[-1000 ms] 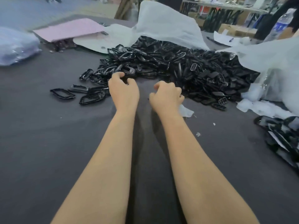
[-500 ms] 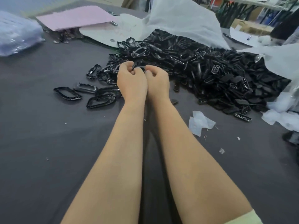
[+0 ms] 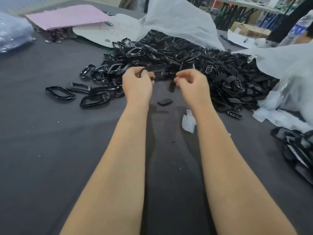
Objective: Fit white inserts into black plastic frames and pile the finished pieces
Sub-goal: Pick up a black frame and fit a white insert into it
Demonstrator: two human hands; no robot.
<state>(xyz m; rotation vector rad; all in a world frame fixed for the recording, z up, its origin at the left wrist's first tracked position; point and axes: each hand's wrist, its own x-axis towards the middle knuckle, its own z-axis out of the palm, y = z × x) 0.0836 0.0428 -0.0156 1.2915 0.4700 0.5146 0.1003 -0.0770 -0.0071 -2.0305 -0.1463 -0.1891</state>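
Dark grey cloth (image 3: pixel 67 150) covers the bench, and well out to the left of the fingers a few loose frames (image 3: pixel 60 93) lie flat on it. Next comes the left hand (image 3: pixel 138 85), raised above the cloth with its fingers curled round the near end of a black frame (image 3: pixel 157 69). The frame's long axis runs sideways from those fingers toward the other hand, roughly level. It looks like a glossy oblong ring, though motion smears its outline. Below and between the two sets of fingers, a small black slotted piece (image 3: pixel 165 101) lies flat on the cloth, touching neither hand. The right hand (image 3: pixel 192 85) sits near the frame's free end, thumb and forefinger drawn together. A small dark piece (image 3: pixel 171 86) hangs end-down just beside those fingertips, but blur hides whether it is pinched or loose. Nearer the body than the right fingers, beside that forearm, lies a white scrap (image 3: pixel 188 122), which may be an insert or only wrapping; the right hand is the nearer one to it. Beyond both hands the heap of black parts (image 3: pixel 186 56) spreads rightward under a white bag (image 3: pixel 288 61).
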